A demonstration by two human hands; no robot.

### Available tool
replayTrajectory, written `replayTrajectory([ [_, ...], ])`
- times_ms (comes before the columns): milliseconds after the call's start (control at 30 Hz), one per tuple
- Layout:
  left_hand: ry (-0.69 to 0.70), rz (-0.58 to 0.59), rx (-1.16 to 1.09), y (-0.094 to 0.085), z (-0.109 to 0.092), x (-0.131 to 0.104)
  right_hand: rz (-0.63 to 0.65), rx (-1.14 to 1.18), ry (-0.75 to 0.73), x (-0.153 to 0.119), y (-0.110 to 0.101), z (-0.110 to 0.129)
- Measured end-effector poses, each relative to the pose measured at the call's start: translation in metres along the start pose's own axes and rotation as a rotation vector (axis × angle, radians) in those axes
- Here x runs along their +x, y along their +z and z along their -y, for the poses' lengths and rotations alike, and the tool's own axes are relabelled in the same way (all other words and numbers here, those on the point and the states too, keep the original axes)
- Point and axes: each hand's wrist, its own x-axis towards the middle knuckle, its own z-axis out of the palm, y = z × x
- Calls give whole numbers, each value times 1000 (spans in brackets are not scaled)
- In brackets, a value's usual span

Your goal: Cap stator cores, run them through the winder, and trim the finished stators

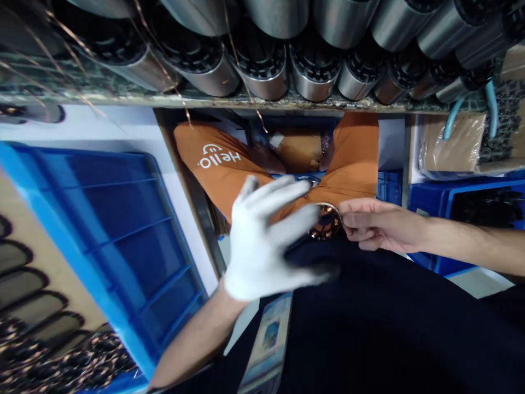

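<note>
A motor stator [326, 221], a round metal shell with copper windings inside, is held near my lap. My bare right hand [375, 223] pinches its rim from the right, thumb and fingers closed together. On the other side, my left hand [266, 241] in a white glove has its fingers spread, and they are smeared by motion. Its fingertips come close to the stator and partly cover its left side; I cannot tell whether they touch.
Rows of metal stators [268, 71] stand along the bench edge [287, 104], with loose copper wires hanging over it. Blue-handled pliers [492, 109] lie at the right end. A blue crate [118, 235] is at left; a blue bin [430, 202] with dark parts is at right.
</note>
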Motion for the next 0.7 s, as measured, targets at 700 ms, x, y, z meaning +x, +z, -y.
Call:
replayTrajectory([
  [700, 18, 363, 34, 11, -45, 44, 29, -913, -214, -8, -17, 32],
])
